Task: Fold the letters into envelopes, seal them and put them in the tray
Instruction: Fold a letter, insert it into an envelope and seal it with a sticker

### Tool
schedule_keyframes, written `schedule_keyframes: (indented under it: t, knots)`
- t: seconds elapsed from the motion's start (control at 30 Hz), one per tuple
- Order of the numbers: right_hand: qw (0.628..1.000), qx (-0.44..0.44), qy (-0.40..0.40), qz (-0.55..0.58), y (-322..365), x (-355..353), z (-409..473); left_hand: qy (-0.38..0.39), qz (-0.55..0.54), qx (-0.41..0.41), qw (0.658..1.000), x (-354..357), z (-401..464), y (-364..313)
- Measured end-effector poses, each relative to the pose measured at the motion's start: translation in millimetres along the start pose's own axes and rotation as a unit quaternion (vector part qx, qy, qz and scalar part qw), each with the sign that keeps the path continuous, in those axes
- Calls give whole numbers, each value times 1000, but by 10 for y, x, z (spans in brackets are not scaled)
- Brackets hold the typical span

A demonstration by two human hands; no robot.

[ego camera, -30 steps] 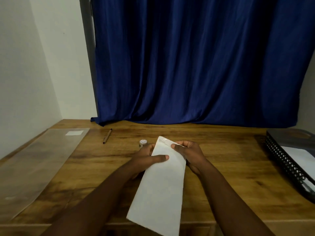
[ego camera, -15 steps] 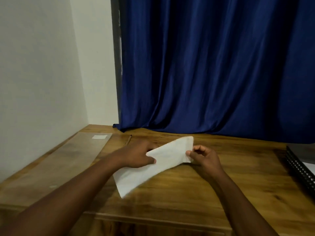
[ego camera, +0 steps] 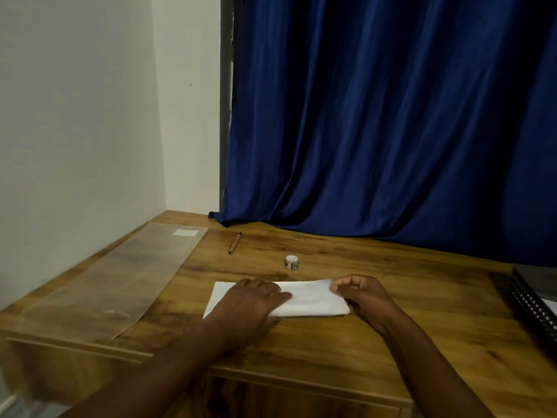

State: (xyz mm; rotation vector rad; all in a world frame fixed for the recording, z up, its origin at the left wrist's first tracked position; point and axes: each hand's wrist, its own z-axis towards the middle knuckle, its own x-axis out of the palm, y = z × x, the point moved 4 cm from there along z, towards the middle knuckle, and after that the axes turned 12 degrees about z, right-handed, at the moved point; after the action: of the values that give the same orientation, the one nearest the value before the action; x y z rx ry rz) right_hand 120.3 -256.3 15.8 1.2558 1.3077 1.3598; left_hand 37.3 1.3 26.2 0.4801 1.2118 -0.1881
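A white envelope point(ego camera: 310, 298) lies flat and lengthwise across the wooden desk point(ego camera: 346, 351) in front of me. My left hand point(ego camera: 253, 300) presses down on its left half with straight fingers. My right hand point(ego camera: 360, 292) holds the envelope's right end, fingers curled with the thumb at the upper right corner. A small roll of tape point(ego camera: 291, 262) stands on the desk just behind the envelope. The black mesh tray point(ego camera: 533, 306) sits at the desk's right edge, mostly out of view.
A clear plastic sleeve point(ego camera: 120, 279) with a small white label lies along the left side of the desk. A brown pen point(ego camera: 234, 243) rests near the back. A blue curtain point(ego camera: 391, 116) hangs behind the desk, and a white wall stands at left.
The envelope went from held upright and lengthwise toward me to turned sideways and laid flat on the desk. My left hand now presses it down. The view has swung left.
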Motion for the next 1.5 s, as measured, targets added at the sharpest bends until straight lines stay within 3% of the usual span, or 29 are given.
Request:
schedule_keyframes:
  t: [0.27, 0.5, 0.63, 0.77, 0.87, 0.97, 1.07, 1.17, 1.27, 1.37, 1.5]
  knots:
    - [985, -47, -40, -161, 14, 122, -59, 21, -113, -38, 993, 183, -10, 150]
    - [922, -70, -51, -378, 111, 220, -128, 35, -139, -57, 988, 232, -21, 166]
    - [924, -42, -19, -380, 181, 196, 29, 35, -150, -57, 986, 260, -18, 162]
    - [933, -92, -37, -346, 271, 356, 276, 7, -172, -64, 983, 273, 10, 171]
    - [930, -123, 0, -347, 267, 643, 481, -15, -185, -77, 980, 285, 4, 180]
    - [897, -150, 31, -414, 268, 901, 607, -32, -187, -87, 978, 282, -5, 173]
    - [843, -162, 7, -513, 222, 1010, 686, -39, -193, -94, 976, 279, -18, 168]
    - [821, -182, -5, -542, 177, 989, 695, -63, -185, -89, 977, 242, -21, 161]
    - [829, -179, -14, -529, 224, 822, 663, -101, -147, -85, 980, 171, -16, 176]
    - [863, -164, -25, -477, 292, 619, 601, -155, -135, -86, 975, 66, 40, 173]
    - [892, -192, -23, -408, 340, 406, 520, -177, -334, -147, 914, -67, 425, 123]
